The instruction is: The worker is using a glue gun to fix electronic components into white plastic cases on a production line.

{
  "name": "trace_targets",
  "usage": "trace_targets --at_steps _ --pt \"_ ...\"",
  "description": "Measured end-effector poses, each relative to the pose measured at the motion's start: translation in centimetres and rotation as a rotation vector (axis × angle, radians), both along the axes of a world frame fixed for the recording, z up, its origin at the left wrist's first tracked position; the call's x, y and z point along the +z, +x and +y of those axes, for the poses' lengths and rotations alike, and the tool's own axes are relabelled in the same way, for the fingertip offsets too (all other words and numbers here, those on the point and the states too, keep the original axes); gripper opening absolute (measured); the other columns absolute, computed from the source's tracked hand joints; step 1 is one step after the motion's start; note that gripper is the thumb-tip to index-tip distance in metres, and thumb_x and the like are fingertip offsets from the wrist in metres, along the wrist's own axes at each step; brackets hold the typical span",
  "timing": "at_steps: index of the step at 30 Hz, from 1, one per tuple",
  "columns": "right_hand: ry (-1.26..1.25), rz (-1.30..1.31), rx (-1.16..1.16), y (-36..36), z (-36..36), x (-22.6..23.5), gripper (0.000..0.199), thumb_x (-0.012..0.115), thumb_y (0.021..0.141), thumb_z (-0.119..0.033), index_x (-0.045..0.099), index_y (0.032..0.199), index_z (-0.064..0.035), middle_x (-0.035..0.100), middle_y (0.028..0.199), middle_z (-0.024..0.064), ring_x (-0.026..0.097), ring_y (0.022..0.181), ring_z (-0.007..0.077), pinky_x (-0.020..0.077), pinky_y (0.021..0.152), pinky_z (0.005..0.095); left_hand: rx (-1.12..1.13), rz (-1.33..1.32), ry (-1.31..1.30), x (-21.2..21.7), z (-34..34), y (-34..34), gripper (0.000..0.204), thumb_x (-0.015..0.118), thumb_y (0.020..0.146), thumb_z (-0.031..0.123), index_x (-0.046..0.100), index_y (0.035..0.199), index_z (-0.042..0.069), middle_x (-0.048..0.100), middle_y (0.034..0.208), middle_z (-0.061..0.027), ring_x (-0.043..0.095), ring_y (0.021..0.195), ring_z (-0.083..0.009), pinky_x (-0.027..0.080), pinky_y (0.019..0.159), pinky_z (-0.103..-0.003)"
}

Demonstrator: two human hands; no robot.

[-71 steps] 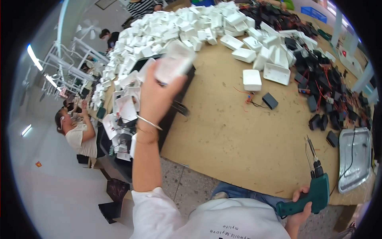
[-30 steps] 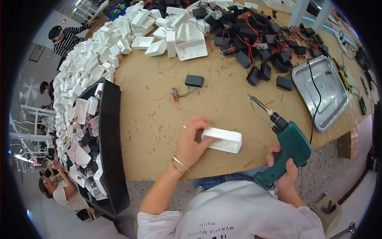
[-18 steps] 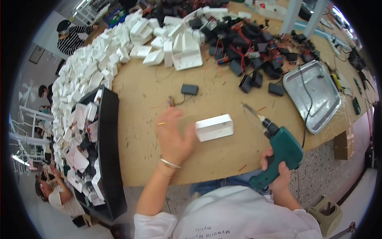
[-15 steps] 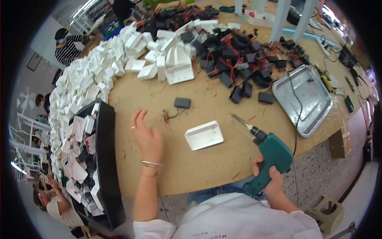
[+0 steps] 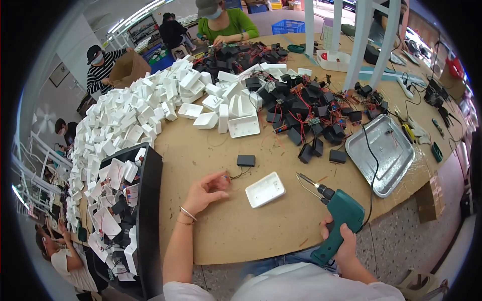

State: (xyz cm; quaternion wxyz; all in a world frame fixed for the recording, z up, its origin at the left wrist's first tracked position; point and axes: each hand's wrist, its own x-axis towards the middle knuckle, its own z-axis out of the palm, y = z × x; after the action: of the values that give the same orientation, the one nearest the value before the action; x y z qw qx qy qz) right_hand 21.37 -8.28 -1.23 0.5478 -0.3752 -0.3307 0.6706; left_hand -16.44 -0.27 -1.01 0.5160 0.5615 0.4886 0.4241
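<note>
My left hand [image 5: 205,193] hovers low over the table with thumb and fingers curved and apart. Its fingertips are next to a small wired part, mostly hidden by them, whose leads run to a small black box [image 5: 246,160]. Whether the fingertips touch that part, I cannot tell. To the right lies an open white plastic case [image 5: 265,190], hollow side up. My right hand [image 5: 345,247] grips a green soldering gun [image 5: 346,213] by its handle. The metal tip points up and left, past the white case and apart from it.
A black bin [image 5: 152,200] of cases with wired parts stands at left. Beyond spreads a heap of white cases [image 5: 125,108], beside piled black boxes with red wires [image 5: 301,105]. A metal tray [image 5: 384,165] is at right, the gun's cord across it. A person in green [image 5: 231,27] sits opposite.
My left hand has moved right and its fingers have come to the small wired part. The view has tilted up, showing more of the far side. The soldering gun stays in my right hand.
</note>
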Motion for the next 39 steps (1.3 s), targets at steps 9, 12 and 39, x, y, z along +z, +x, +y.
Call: trace_targets --at_steps 9,12,39 --pt "0.044 0.011 -0.028 -0.3 0.4 -0.1 0.048 0.049 0.087 -0.040 0.047 0.113 0.0015 0.054 0.096 0.0123 0.049 0.067 0.0145 0.0394 0.061 0.0262 0.105 0.686 0.450 -0.3 1.1 1.1 0.038 0.073 0.069 0.004 0.066 0.106 0.012 0.051 0.124 -0.0053 0.054 0.086 -0.0160 0.048 0.077 -0.028" --pt "0.046 0.009 -0.027 -0.5 0.7 -0.1 0.049 0.049 0.087 -0.040 0.047 0.113 0.0017 0.054 0.096 0.0121 0.049 0.067 0.0143 0.0392 0.061 0.0261 0.067 0.765 0.548 -0.8 1.2 1.0 0.031 0.071 0.071 0.006 0.069 0.100 0.016 0.053 0.122 -0.0032 0.053 0.086 -0.0183 0.048 0.076 -0.029" --pt "-0.126 0.152 -0.019 -0.7 0.4 0.4 0.057 0.045 0.085 -0.053 0.051 0.102 0.0014 0.054 0.092 0.0121 0.048 0.063 0.0154 0.0358 0.055 0.0270 0.330 0.479 0.393 -0.5 -2.3 12.8 0.012 0.062 0.082 0.013 0.055 0.080 0.003 0.049 0.120 -0.0158 0.049 0.099 -0.0336 0.041 0.083 -0.038"
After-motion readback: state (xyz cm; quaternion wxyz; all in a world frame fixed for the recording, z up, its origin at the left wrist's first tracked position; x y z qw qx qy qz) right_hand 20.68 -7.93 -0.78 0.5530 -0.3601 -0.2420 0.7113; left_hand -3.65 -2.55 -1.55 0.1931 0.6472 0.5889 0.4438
